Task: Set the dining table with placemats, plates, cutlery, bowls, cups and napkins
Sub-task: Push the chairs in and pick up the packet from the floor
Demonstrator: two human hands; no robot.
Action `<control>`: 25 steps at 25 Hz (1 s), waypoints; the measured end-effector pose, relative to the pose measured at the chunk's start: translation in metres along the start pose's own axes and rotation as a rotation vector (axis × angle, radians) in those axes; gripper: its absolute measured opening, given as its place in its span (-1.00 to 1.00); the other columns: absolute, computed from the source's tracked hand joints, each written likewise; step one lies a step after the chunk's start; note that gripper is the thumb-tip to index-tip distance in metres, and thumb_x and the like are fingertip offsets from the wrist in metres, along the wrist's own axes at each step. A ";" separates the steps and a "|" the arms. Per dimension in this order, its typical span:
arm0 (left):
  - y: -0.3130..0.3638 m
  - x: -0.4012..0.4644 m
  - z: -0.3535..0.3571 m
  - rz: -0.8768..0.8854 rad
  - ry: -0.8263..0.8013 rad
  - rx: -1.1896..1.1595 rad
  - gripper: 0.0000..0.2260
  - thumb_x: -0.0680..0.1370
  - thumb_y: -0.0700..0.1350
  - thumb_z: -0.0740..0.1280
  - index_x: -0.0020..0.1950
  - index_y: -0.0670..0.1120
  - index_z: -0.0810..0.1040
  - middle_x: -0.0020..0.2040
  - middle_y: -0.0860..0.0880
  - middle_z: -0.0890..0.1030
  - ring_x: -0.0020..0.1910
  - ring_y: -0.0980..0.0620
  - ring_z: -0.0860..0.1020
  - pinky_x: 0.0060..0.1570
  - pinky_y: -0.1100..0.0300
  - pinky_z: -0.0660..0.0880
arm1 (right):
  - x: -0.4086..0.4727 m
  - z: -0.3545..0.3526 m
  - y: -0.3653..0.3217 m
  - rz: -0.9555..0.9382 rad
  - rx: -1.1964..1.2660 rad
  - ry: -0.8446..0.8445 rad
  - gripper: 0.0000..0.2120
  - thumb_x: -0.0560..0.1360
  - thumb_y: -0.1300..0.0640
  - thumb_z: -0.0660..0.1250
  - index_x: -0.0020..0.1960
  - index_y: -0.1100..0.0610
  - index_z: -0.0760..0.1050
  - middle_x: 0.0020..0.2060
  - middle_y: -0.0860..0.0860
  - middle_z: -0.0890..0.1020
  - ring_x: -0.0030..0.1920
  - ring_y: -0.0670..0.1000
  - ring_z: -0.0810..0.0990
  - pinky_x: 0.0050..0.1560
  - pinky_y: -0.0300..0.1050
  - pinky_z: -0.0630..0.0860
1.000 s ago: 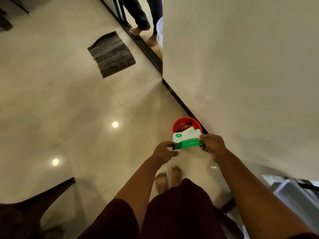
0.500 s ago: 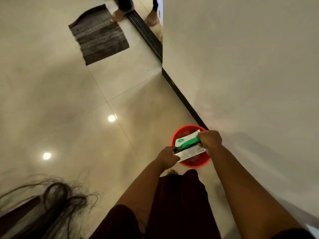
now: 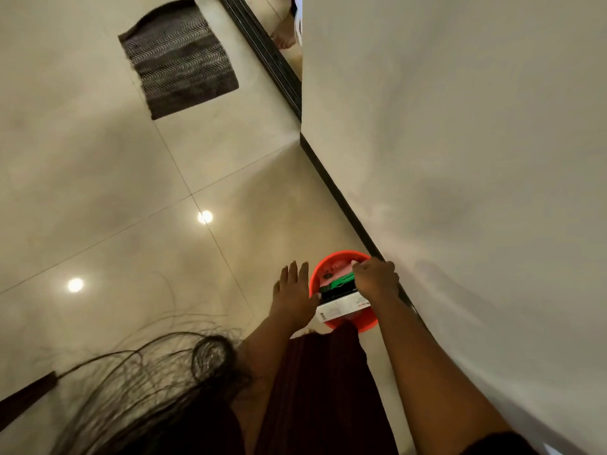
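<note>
Half a second on, the left hand [image 3: 293, 295] has let go of the green-and-white packet [image 3: 341, 298] and now hovers with straight, spread fingers [image 3: 297, 272] just beside the rim of the red bin [image 3: 316, 274], while the packet has dropped lower into the bin. Only the right hand [image 3: 376, 280] holds the packet, its fingers curled over the far end. Flat and tilted, the packet lies across the bin's mouth, its white printed face toward the camera and a green and black band along the upper edge; whether it contains napkins cannot be told. Set on the glossy cream tile floor [image 3: 98, 192], the bin sits against the dark skirting at the foot of a pale wall [image 3: 460, 159]. Well beyond it, a dark woven doormat [image 3: 179, 57] lies near a black door track, and a bare foot [image 3: 285, 37] shows just past that track. Two ceiling lights are reflected in the tiles. Loose dark hair [image 3: 164, 389] hangs into the lower left, and a maroon garment [image 3: 322, 389] fills the space between the person's forearms.
</note>
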State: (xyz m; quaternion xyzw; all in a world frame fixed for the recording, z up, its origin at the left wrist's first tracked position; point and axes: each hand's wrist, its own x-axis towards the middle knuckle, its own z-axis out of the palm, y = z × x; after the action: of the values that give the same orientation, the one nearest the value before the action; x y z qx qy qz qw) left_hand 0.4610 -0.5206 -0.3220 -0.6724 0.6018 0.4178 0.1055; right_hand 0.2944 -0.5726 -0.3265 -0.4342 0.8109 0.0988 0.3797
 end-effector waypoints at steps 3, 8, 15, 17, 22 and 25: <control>0.010 -0.034 -0.061 0.050 0.123 0.234 -0.35 0.66 0.02 0.13 0.58 -0.07 -0.23 0.58 -0.17 -0.25 0.54 -0.23 -0.25 0.51 -0.13 -0.12 | -0.055 -0.043 -0.040 -0.254 -0.204 0.012 -0.62 0.57 -0.11 0.19 0.29 0.06 0.44 0.26 0.15 0.39 0.28 0.19 0.38 0.28 0.13 0.39; -0.013 -0.117 -0.167 -0.026 0.365 0.392 -0.36 0.66 0.01 0.11 0.58 -0.09 -0.24 0.57 -0.18 -0.25 0.52 -0.25 -0.30 0.48 -0.17 -0.23 | -0.147 -0.104 -0.123 -0.654 -0.422 0.080 -0.61 0.56 -0.11 0.22 0.32 0.04 0.41 0.29 0.10 0.38 0.31 0.16 0.34 0.32 0.17 0.31; -0.092 -0.243 -0.256 -0.166 0.559 0.514 -0.36 0.67 0.09 0.06 0.54 -0.07 -0.30 0.58 -0.10 -0.25 0.55 -0.12 -0.27 0.47 -0.15 -0.23 | -0.228 -0.131 -0.210 -1.069 -0.826 0.133 -0.53 0.60 -0.20 0.11 0.41 0.02 0.29 0.36 0.07 0.36 0.38 0.14 0.28 0.38 0.18 0.17; -0.115 -0.279 -0.268 -0.290 0.574 0.478 -0.37 0.67 0.12 -0.01 0.53 -0.05 -0.37 0.56 -0.08 -0.33 0.51 -0.11 -0.37 0.44 -0.16 -0.31 | -0.251 -0.124 -0.247 -1.193 -0.819 0.154 -0.53 0.61 -0.19 0.10 0.42 0.03 0.29 0.36 0.05 0.36 0.39 0.11 0.29 0.41 0.16 0.14; -0.189 -0.337 -0.274 -0.673 0.616 0.377 -0.32 0.64 0.25 -0.13 0.49 -0.11 -0.44 0.50 -0.09 -0.42 0.48 -0.13 -0.42 0.43 -0.21 -0.32 | -0.333 -0.068 -0.345 -1.465 -0.726 0.096 -0.61 0.61 -0.12 0.15 0.35 0.04 0.37 0.26 0.03 0.45 0.31 0.11 0.37 0.40 0.10 0.16; -0.244 -0.352 -0.277 -0.835 0.651 0.254 -0.27 0.59 0.32 -0.17 0.52 -0.13 -0.37 0.56 -0.11 -0.31 0.54 -0.13 -0.32 0.44 -0.21 -0.29 | -0.373 -0.020 -0.386 -1.524 -0.754 0.001 -0.64 0.60 -0.11 0.18 0.32 0.03 0.41 0.25 0.02 0.46 0.30 0.11 0.38 0.36 0.08 0.19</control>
State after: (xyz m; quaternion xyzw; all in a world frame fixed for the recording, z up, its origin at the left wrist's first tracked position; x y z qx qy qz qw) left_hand 0.8264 -0.3831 0.0067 -0.9308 0.3311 0.0346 0.1511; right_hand 0.7094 -0.5809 0.0142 -0.9592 0.2098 0.0795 0.1722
